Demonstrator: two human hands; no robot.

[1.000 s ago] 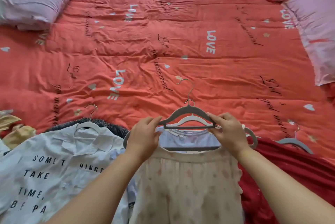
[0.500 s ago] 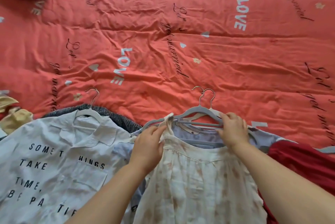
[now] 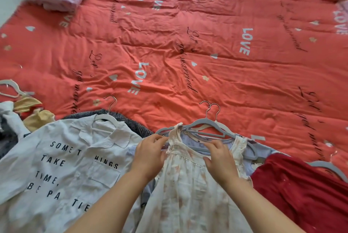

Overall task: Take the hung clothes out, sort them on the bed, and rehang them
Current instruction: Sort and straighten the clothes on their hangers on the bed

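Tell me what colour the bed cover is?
Coral red bed cover with white LOVE lettering; head view.
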